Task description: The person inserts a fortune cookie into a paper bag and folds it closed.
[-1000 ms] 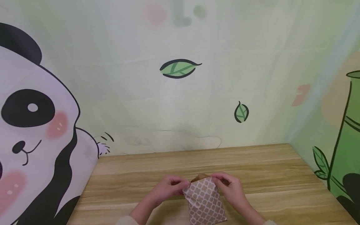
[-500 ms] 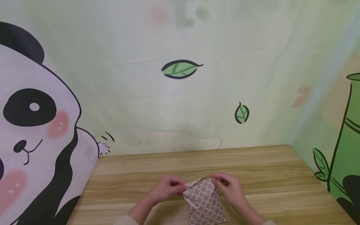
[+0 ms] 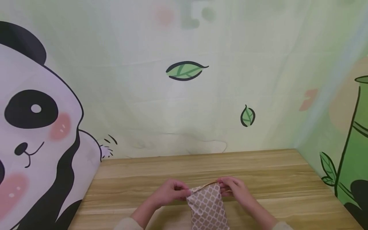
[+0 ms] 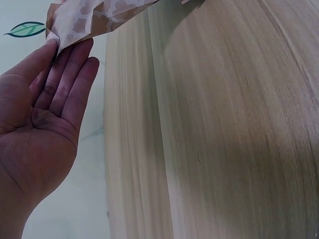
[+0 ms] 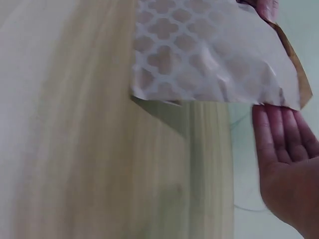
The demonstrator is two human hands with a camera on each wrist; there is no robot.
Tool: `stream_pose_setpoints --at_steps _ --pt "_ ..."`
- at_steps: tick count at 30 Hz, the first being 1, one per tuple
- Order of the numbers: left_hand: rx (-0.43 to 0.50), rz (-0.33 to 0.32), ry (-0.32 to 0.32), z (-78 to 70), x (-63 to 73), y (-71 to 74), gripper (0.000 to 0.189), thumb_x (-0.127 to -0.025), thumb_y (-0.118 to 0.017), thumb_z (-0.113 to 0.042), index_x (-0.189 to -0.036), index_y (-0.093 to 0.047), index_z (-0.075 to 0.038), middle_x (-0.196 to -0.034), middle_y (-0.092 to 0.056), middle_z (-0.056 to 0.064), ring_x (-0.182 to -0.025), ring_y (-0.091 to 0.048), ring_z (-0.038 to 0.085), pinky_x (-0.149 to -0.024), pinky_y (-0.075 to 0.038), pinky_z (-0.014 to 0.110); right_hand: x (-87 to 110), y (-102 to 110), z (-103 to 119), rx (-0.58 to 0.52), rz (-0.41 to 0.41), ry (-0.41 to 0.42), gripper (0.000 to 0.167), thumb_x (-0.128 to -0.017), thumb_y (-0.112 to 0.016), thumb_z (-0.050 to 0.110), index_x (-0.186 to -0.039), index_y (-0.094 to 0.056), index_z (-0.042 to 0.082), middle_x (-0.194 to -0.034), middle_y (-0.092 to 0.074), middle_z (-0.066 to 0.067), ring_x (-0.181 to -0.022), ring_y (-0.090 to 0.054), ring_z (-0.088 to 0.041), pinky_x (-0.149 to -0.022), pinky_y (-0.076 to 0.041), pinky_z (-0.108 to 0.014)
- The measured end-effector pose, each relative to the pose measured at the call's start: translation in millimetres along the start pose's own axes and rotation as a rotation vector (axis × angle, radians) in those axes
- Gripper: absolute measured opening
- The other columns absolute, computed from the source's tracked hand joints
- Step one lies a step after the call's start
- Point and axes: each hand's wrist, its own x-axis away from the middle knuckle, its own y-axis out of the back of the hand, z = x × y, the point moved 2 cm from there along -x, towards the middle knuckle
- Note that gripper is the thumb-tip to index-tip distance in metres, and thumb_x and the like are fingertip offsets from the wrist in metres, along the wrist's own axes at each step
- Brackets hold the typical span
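A brown paper bag (image 3: 206,204) with a white lattice print is held up over the table, its folded top edge slanting between both hands. In the head view my left hand (image 3: 172,193) pinches its upper left corner. The left wrist view has that hand (image 4: 47,109) with thumb and forefinger at the corner and the other fingers fairly straight. My right hand (image 3: 236,190) is at the upper right corner. In the right wrist view, that hand's (image 5: 289,154) fingers extend against the paper bag's (image 5: 199,55) side edge; its thumb is hidden. A brown strip shows along the bag's top.
A wood-grain table (image 3: 138,172) lies beneath the hands. Behind it hangs a pale green printed backdrop (image 3: 132,95) with leaves, and a large panda (image 3: 34,137) is printed at the left. Green bamboo (image 3: 356,140) is printed at the right.
The brown paper raised at the bag's top has folded down to a thin slanting strip. My right hand's fingers have straightened and shifted at the corner. The left hand's pinch is much the same.
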Motion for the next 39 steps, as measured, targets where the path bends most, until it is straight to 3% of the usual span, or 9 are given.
stream_pose_setpoints --at_steps 5,11,17,25,31,35,39 --pt "-0.014 0.0 0.013 -3.0 0.0 -0.9 0.02 -0.103 -0.07 -0.011 -0.108 -0.078 0.007 -0.099 -0.079 0.011 -0.09 -0.075 0.016 -0.092 -0.065 0.046 -10.1 1 5 0.075 0.061 -0.109 0.058 -0.113 -0.05 0.044 -0.119 -0.07 -0.01 -0.092 -0.074 -0.004 -0.084 -0.072 -0.017 -0.08 -0.065 -0.032" --pt "-0.04 -0.008 0.016 -3.0 -2.5 -2.7 0.019 -0.102 -0.072 -0.012 -0.107 -0.079 0.005 -0.099 -0.079 0.011 -0.088 -0.076 0.016 -0.088 -0.066 0.039 -14.1 2 10 0.183 0.137 -0.112 0.054 -0.112 -0.055 0.041 -0.122 -0.072 -0.009 -0.091 -0.076 -0.004 -0.085 -0.073 -0.017 -0.081 -0.065 -0.034" --pt "-0.032 0.005 0.015 -0.4 -3.1 -2.4 0.019 -0.103 -0.071 -0.012 -0.108 -0.079 0.004 -0.099 -0.08 0.01 -0.089 -0.076 0.015 -0.089 -0.066 0.041 -13.5 6 11 0.179 0.239 -0.053 0.044 -0.109 -0.063 0.027 -0.128 -0.069 -0.012 -0.106 -0.079 -0.014 -0.094 -0.077 -0.021 -0.089 -0.065 -0.038" --pt "-0.007 0.024 0.016 -3.0 -1.9 -2.0 0.02 -0.103 -0.071 -0.009 -0.111 -0.078 0.007 -0.102 -0.08 0.015 -0.091 -0.077 0.017 -0.091 -0.065 0.046 -9.0 11 10 0.197 0.312 0.036 0.029 -0.105 -0.069 0.018 -0.115 -0.075 -0.008 -0.103 -0.079 -0.014 -0.091 -0.076 -0.017 -0.086 -0.065 -0.033" --pt "0.022 0.041 0.017 -3.8 -1.8 -0.7 0.02 -0.103 -0.07 -0.006 -0.112 -0.076 0.01 -0.104 -0.079 0.017 -0.092 -0.077 0.018 -0.095 -0.062 0.055 -4.5 11 10 0.319 0.292 0.133 0.022 -0.103 -0.072 0.019 -0.109 -0.078 -0.001 -0.1 -0.079 -0.01 -0.089 -0.075 -0.013 -0.084 -0.065 -0.035" --pt "0.028 0.059 0.028 -4.4 -2.2 0.8 0.021 -0.103 -0.069 -0.008 -0.114 -0.076 0.01 -0.106 -0.079 0.016 -0.095 -0.077 0.019 -0.096 -0.062 0.052 -2.4 9 12 0.374 0.27 0.183 0.019 -0.102 -0.074 0.019 -0.106 -0.08 0.002 -0.097 -0.079 -0.006 -0.086 -0.075 -0.012 -0.082 -0.066 -0.04" --pt "0.025 0.065 0.059 -7.1 -4.1 1.4 0.023 -0.105 -0.068 -0.014 -0.114 -0.078 0.005 -0.107 -0.079 0.012 -0.097 -0.077 0.02 -0.096 -0.063 0.048 -1.3 8 15 0.371 0.246 0.181 0.017 -0.102 -0.074 0.017 -0.106 -0.08 0.001 -0.095 -0.079 -0.006 -0.084 -0.074 -0.011 -0.079 -0.065 -0.035"
